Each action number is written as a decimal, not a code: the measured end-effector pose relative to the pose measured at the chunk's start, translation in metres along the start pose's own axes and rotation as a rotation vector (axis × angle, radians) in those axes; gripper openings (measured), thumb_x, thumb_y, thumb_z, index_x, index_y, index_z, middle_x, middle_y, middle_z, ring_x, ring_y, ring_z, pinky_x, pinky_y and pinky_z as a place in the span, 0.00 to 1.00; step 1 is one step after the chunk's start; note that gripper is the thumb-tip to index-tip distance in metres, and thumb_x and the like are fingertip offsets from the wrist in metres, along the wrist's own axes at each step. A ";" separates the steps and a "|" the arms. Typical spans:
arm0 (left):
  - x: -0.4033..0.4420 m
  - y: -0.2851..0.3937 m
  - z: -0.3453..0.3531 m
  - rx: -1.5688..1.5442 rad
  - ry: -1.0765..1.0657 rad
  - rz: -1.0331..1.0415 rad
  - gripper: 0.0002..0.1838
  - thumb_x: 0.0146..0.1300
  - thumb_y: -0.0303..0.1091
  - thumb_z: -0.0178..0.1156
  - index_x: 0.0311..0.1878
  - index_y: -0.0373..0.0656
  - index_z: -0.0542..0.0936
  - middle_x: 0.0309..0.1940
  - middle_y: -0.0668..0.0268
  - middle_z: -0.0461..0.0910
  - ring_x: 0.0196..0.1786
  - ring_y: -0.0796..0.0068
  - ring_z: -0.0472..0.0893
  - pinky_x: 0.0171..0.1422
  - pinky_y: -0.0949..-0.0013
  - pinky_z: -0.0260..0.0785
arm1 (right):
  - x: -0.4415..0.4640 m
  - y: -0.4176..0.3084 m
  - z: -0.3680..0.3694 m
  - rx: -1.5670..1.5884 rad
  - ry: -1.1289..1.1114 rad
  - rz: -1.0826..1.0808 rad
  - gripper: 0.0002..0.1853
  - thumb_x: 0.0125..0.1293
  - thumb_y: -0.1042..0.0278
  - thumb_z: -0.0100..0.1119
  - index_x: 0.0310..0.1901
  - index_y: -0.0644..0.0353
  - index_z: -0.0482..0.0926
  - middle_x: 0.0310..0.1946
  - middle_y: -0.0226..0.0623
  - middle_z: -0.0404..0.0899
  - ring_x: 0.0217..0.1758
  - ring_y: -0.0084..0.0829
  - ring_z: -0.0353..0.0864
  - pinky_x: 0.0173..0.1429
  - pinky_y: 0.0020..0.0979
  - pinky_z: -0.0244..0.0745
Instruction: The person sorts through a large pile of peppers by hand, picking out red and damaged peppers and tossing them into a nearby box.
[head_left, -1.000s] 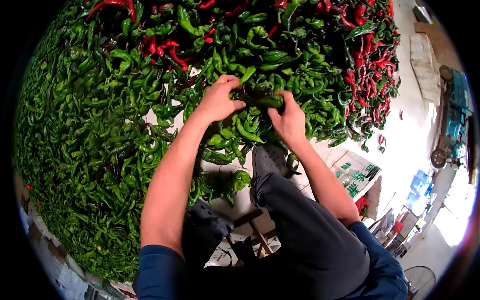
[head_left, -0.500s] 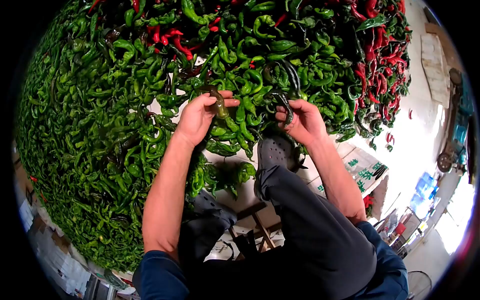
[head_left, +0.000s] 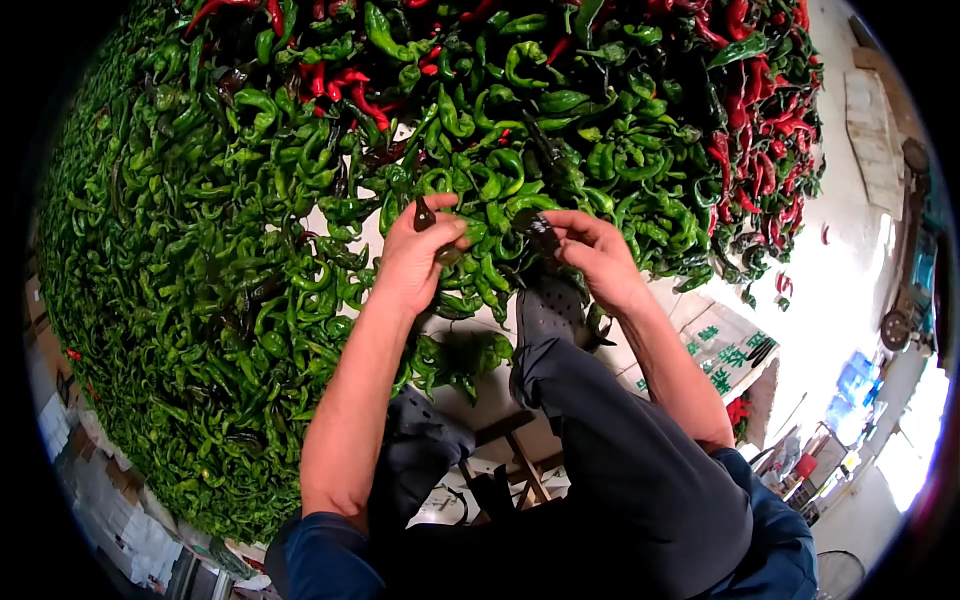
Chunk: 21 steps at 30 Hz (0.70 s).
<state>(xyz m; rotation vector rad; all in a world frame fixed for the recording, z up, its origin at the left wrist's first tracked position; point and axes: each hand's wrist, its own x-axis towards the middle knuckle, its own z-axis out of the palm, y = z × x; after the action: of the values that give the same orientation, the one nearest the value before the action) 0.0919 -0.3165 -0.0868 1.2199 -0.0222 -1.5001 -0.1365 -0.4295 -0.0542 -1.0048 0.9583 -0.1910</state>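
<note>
My left hand [head_left: 412,258] is closed around a dark brownish pepper [head_left: 425,214], whose tip pokes out above the thumb; the rest is mostly hidden by the fingers. Level with it on the right, my right hand [head_left: 598,258] pinches a dark, nearly black pepper [head_left: 541,234] between thumb and fingers, slightly blurred. Both hands hover over the near edge of a large pile of green peppers [head_left: 250,300]. The two held peppers are apart from each other.
Red peppers [head_left: 745,110] lie at the pile's right side, with a smaller red cluster [head_left: 350,88] near the top. Below my hands are a grey clog [head_left: 548,305] and a printed white sack [head_left: 722,345]. Blue packages [head_left: 853,392] stand far right.
The left hand has moved slightly right and down and turned, its fingers closing further around the brownish pepper. My right hand has shifted slightly down and left, its dark pepper now more blurred.
</note>
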 end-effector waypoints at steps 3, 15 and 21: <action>0.000 0.011 0.033 0.401 0.164 0.067 0.16 0.64 0.30 0.66 0.53 0.33 0.79 0.33 0.68 0.80 0.30 0.79 0.78 0.37 0.74 0.68 | 0.002 -0.030 -0.020 -0.421 0.235 -0.205 0.27 0.57 0.78 0.53 0.61 0.62 0.77 0.41 0.29 0.79 0.45 0.21 0.75 0.53 0.24 0.71; 0.053 0.016 0.084 0.690 -0.052 0.206 0.35 0.55 0.29 0.62 0.69 0.35 0.67 0.55 0.55 0.80 0.56 0.65 0.79 0.63 0.67 0.70 | 0.042 0.022 0.040 -0.957 0.414 -0.615 0.40 0.58 0.68 0.59 0.72 0.71 0.55 0.58 0.64 0.73 0.47 0.58 0.82 0.47 0.46 0.82; -0.033 0.024 -0.064 1.066 -0.378 -0.137 0.33 0.54 0.26 0.56 0.68 0.40 0.71 0.61 0.58 0.76 0.63 0.66 0.75 0.70 0.64 0.65 | -0.004 0.041 0.093 -0.698 -0.509 -0.399 0.33 0.59 0.71 0.60 0.67 0.69 0.64 0.41 0.62 0.80 0.46 0.55 0.82 0.50 0.45 0.79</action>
<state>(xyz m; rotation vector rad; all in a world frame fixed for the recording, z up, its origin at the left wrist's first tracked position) 0.1456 -0.2641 -0.0805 1.7311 -1.1295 -1.8800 -0.0804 -0.3459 -0.0670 -1.7830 0.3354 0.0841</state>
